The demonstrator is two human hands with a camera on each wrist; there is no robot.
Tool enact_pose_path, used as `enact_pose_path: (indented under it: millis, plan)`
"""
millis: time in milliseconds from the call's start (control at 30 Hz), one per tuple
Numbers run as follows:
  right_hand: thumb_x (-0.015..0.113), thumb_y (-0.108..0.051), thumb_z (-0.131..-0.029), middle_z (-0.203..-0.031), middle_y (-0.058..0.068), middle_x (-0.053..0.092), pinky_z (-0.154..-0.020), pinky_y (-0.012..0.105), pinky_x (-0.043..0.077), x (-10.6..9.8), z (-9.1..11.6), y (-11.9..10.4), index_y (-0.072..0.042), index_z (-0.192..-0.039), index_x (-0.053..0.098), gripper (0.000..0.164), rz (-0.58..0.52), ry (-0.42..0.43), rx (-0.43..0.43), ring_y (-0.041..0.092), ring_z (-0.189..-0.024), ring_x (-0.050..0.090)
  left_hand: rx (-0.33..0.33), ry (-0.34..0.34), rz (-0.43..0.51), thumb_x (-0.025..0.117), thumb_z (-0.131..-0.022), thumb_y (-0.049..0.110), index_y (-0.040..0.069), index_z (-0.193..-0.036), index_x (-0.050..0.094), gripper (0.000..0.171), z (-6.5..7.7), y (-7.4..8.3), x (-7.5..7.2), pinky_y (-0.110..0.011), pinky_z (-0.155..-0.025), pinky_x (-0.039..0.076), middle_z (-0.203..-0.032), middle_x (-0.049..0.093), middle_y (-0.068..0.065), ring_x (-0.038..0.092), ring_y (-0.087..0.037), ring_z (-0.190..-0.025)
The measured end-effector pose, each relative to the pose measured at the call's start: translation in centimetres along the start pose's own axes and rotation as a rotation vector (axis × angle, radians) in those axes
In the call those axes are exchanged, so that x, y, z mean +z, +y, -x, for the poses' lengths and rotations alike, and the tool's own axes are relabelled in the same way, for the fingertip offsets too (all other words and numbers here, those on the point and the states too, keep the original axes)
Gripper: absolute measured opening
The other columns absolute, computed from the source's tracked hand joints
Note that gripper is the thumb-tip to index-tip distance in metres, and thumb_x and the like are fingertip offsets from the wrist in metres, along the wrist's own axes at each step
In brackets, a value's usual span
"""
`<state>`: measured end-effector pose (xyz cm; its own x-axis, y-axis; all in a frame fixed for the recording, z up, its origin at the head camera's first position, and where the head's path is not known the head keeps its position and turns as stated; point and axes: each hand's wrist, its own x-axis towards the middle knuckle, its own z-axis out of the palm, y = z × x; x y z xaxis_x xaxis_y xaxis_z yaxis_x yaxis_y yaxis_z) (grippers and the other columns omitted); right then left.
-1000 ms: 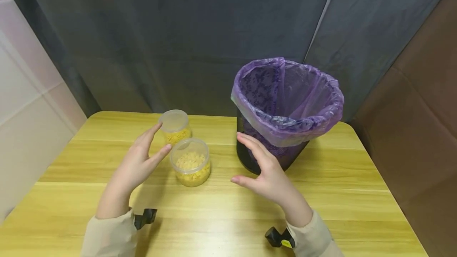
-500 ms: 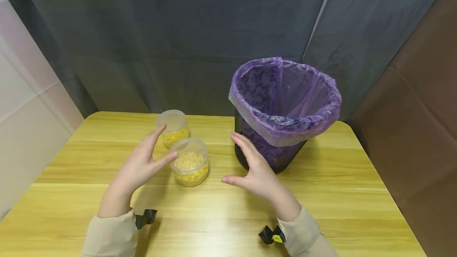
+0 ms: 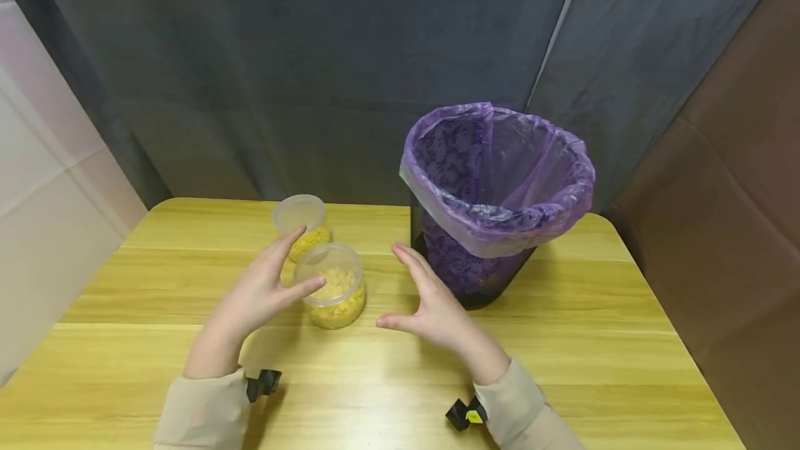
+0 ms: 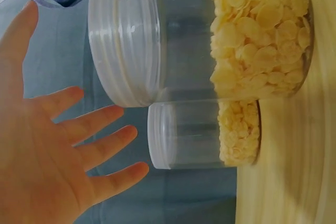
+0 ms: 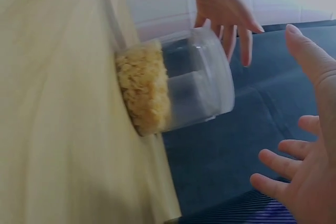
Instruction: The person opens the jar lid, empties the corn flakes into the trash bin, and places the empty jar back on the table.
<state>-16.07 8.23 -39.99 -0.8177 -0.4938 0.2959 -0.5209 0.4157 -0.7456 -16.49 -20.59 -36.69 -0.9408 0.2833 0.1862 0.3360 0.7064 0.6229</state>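
A clear plastic jar (image 3: 337,314) partly filled with yellow flakes stands upright on the table, a translucent lid on top. Behind it to the left is a similar jar (image 3: 300,211), also holding yellow flakes. My left hand (image 3: 253,297) is spread at the front jar's left, its thumb crossing in front of the lid in the head view. To that jar's right, my right hand (image 3: 437,314) hovers with spread fingers, apart from it. In the left wrist view, a gap shows between my left fingers (image 4: 105,148) and the jars. Both hands hold nothing.
A black mesh bin (image 3: 475,283) lined with a purple plastic bag (image 3: 494,235) stands behind my right hand. The wooden table (image 3: 594,367) ends at a dark grey curtain (image 3: 312,75). A brown panel (image 3: 719,179) borders the right side, a white one (image 3: 50,144) the left.
My right hand has moved left, away from the bin toward the front jar. My left hand has shifted right toward the same jar. Jars and bin stay put.
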Motion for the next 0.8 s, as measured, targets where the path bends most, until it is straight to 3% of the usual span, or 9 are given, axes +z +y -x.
enact_pose_path:
  millis: [200,567,800]
  plan:
    - [0.083,-0.038,-0.072,-0.158,0.002,0.015,-0.108,0.048,0.024,1.1,0.0,0.5,-0.024,-0.154,0.013,0.109,-0.031,-0.032,0.049,0.021,-0.138,0.026,0.018,-0.005,-0.009,0.071,-0.083,0.049,0.008,-0.152,0.023,0.093,-0.3,-0.2,0.9,-0.062,-0.102,0.027,-0.152,0.027,-0.02,0.027,-0.043,-0.135]
    - [0.082,-0.038,-0.073,-0.158,-0.001,0.013,-0.109,0.045,0.026,2.7,-0.1,1.9,-0.025,-0.154,0.014,0.106,-0.05,-0.059,0.07,0.02,-0.137,0.028,0.051,-0.028,0.021,0.076,-0.076,0.051,0.005,-0.15,0.025,0.101,-0.5,-0.5,1.8,-0.061,-0.104,0.026,-0.151,0.029,-0.018,0.027,-0.041,-0.136]
    - [0.08,-0.04,-0.075,-0.158,0.007,0.014,-0.108,0.048,0.026,3.1,-0.1,2.0,-0.019,-0.154,0.015,0.104,-0.061,-0.081,0.075,0.024,-0.137,0.028,0.066,-0.041,0.023,0.076,-0.073,0.055,0.006,-0.15,0.026,0.104,-0.7,-0.3,2.2,-0.06,-0.104,0.027,-0.152,0.029,-0.016,0.027,-0.039,-0.136]
